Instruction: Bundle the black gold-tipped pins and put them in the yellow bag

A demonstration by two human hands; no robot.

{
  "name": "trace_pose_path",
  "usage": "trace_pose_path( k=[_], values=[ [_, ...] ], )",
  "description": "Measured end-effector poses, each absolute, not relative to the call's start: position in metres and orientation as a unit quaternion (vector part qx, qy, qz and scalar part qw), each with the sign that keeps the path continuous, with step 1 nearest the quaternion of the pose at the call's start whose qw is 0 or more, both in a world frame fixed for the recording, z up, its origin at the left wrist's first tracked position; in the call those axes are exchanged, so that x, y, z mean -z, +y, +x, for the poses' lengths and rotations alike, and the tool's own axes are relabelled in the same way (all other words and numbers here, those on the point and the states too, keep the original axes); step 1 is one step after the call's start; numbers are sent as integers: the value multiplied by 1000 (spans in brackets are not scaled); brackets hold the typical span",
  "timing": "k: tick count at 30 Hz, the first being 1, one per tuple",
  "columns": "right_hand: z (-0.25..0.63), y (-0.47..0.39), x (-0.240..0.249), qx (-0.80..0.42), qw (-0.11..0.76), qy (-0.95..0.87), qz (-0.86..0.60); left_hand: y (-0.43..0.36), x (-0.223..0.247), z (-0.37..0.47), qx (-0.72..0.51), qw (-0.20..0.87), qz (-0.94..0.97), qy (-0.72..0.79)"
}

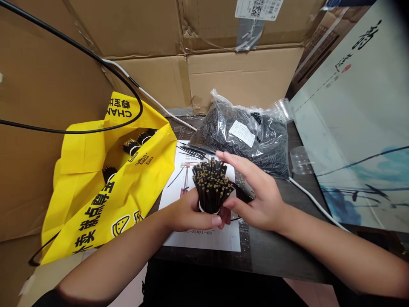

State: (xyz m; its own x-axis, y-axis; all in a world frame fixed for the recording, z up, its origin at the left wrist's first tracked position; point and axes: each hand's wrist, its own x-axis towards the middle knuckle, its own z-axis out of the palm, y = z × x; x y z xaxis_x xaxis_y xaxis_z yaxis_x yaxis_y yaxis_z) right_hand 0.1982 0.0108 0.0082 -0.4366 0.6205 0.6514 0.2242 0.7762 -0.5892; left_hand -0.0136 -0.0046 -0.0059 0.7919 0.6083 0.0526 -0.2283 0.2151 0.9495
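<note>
A thick bundle of thin black tubes [211, 184] with yellowish ends points up toward me over a white printed sheet [204, 236]. My left hand [188, 213] grips the bundle near its white-banded base. My right hand [255, 194] cups the bundle's right side, fingers spread along it and thumb at the base. A few loose black tubes [191, 151] lie on the sheet behind the bundle.
A clear plastic bag of black tubes [246, 136] lies behind on the dark table [275, 251]. A yellow bag [108, 183] at left holds more banded bundles. Cardboard boxes [153, 38] wall the back and left. Two clear cups [300, 160] and a white cable [316, 204] sit right.
</note>
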Motion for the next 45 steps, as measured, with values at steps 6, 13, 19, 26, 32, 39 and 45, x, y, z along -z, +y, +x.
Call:
trace_pose_path(
  k=[6,13,19,26,32,39,45],
  values=[
    [199,21,-16,-237,437,-838,-227,-6,14,-8,-242,857,444,97],
    [196,19,-16,-218,444,-834,-246,-8,13,-3,-243,884,388,97],
    [197,17,-16,-223,432,-831,-270,-7,7,-3,-233,905,345,93],
    [195,16,-12,-222,426,-828,-288,-7,5,-4,-220,910,336,103],
    [196,8,-22,-122,423,-834,-331,-5,10,-4,-233,901,350,110],
    [198,2,-31,-27,384,-865,-322,-10,13,-4,-271,891,331,154],
    [200,-2,-33,-2,386,-862,-329,-9,8,-5,-267,873,368,177]
  ],
)
